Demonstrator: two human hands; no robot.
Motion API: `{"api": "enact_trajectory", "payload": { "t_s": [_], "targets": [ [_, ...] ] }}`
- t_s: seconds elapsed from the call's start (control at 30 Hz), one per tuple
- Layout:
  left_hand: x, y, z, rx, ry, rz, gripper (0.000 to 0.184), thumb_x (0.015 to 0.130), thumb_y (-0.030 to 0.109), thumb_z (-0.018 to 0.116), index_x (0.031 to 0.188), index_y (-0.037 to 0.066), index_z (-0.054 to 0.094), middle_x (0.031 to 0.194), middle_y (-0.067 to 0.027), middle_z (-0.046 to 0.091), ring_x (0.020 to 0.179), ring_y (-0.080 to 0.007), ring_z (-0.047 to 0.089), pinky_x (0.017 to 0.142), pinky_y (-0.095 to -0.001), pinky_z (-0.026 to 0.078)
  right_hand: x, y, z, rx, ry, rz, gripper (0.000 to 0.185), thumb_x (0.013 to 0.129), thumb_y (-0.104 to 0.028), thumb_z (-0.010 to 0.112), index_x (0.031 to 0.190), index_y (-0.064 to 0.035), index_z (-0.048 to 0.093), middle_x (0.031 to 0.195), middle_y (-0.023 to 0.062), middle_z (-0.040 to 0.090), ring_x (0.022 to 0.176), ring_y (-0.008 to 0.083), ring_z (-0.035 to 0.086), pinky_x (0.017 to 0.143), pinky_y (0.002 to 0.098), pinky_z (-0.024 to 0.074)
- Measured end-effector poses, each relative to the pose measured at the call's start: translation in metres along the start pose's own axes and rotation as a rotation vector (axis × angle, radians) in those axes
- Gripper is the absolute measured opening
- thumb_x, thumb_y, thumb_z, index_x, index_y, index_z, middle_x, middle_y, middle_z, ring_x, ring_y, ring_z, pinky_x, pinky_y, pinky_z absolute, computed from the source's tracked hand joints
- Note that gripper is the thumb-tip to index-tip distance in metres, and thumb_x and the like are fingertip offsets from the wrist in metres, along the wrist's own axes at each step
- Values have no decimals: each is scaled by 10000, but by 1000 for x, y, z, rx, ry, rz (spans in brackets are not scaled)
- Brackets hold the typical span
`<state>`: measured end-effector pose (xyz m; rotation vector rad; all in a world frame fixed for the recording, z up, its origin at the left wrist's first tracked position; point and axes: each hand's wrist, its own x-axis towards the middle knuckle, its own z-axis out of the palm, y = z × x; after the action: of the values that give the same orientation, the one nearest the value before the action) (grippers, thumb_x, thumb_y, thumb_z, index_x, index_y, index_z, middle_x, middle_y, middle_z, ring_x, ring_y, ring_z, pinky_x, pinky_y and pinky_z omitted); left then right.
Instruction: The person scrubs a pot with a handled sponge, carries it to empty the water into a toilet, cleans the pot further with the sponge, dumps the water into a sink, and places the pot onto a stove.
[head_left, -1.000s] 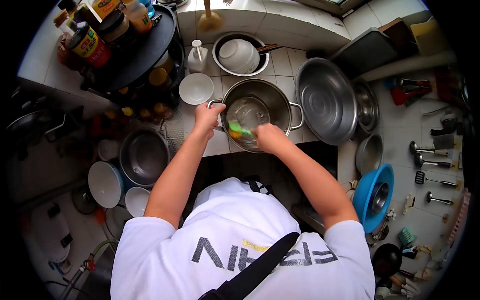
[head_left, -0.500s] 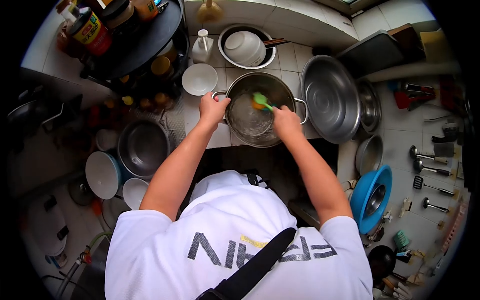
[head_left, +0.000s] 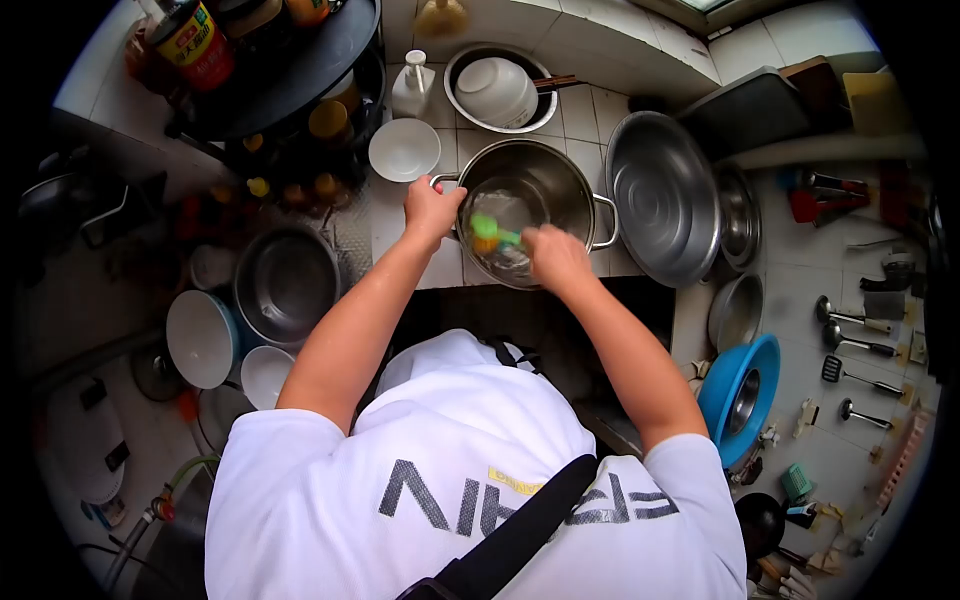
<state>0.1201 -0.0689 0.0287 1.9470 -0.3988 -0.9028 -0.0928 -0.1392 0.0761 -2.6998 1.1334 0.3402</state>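
Observation:
A steel pot with two loop handles and some water in it stands on the tiled counter near its front edge. My left hand is closed round the pot's left handle, thumb at the rim. In my right hand, closed as well, is the handle of a green scrub brush. Its head, with orange showing beneath, is inside the pot toward the left wall; motion blurs it, so I cannot tell whether its bristles touch the metal.
Behind the pot are a white bowl, a pump bottle and a basin holding a bowl and chopsticks. A large steel basin leans at the right. Utensils such as a slotted turner hang on the right wall.
The brush has swept left and toward me inside the pot, and my right hand has moved left with it. My left hand keeps its hold on the pot handle.

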Motion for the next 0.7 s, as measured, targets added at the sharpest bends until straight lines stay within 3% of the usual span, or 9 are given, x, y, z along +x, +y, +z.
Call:
{"api": "enact_trajectory", "payload": {
  "t_s": [0.1, 0.23, 0.3, 0.37, 0.43, 0.5, 0.57, 0.6, 0.7],
  "targets": [
    [-1, 3, -1, -41, -1, -33, 407, 702, 171, 799, 940, -50, 552, 814, -51, 545, 717, -137, 487, 630, -314, 434, 12, 19, -3, -86, 132, 98, 156, 855, -112, 494, 944, -83, 618, 848, 160, 627, 743, 372, 655, 659, 458, 536],
    [6, -7, 3, 42, 9, 14, 434, 687, 204, 779, 958, -63, 569, 880, -127, 616, 787, -221, 599, 707, -352, 481, -20, 3, -5, -125, -74, 17, 159, 848, -123, 493, 898, -69, 634, 839, 178, 634, 760, 373, 661, 694, 471, 538],
    [2, -4, 0, 34, -40, -11, 430, 688, 181, 796, 943, -72, 559, 860, -86, 577, 768, -166, 538, 678, -322, 457, -6, -9, 2, -35, 0, -41, 164, 847, -119, 490, 888, -68, 640, 835, 188, 634, 788, 376, 659, 701, 480, 535],
    [2, -1, -3, 12, -21, 12, 404, 690, 166, 804, 903, -59, 546, 831, -61, 553, 740, -135, 500, 649, -307, 439, 4, 4, 7, 17, 162, 94, 166, 848, -109, 486, 890, -69, 642, 835, 185, 633, 789, 377, 658, 701, 473, 534],
    [3, -8, 4, -27, 47, 72, 363, 692, 160, 803, 838, -26, 528, 796, -54, 546, 703, -129, 485, 619, -309, 430, -7, 10, 0, -6, 32, 177, 169, 847, -109, 490, 886, -63, 647, 862, 194, 650, 842, 381, 654, 728, 458, 532],
    [10, -13, 3, 8, 19, 59, 358, 699, 153, 799, 864, -25, 536, 812, -59, 564, 712, -130, 495, 624, -307, 431, -23, -7, 1, -1, -61, 28, 175, 842, -111, 493, 891, -65, 654, 871, 205, 654, 840, 390, 654, 722, 465, 533],
    [8, -10, 2, 38, -32, 29, 376, 700, 152, 798, 912, -41, 553, 846, -68, 583, 738, -134, 514, 648, -301, 438, -12, -13, 10, 21, 23, -121, 177, 850, -108, 490, 898, -73, 656, 847, 195, 643, 797, 381, 661, 701, 464, 540],
    [5, -2, -3, 43, -80, -33, 471, 700, 153, 797, 1032, -84, 562, 934, -95, 601, 817, -149, 546, 709, -297, 453, -3, -8, 10, -3, 91, -50, 173, 855, -113, 492, 890, -73, 656, 849, 189, 640, 789, 372, 665, 690, 459, 543],
    [7, -10, 2, 17, 2, 37, 448, 701, 153, 795, 1014, -71, 564, 937, -102, 602, 817, -151, 547, 708, -299, 455, 7, 17, 0, -162, 118, 147, 189, 864, -130, 498, 884, -47, 667, 891, 168, 659, 777, 337, 683, 669, 433, 552]
  ]
}}
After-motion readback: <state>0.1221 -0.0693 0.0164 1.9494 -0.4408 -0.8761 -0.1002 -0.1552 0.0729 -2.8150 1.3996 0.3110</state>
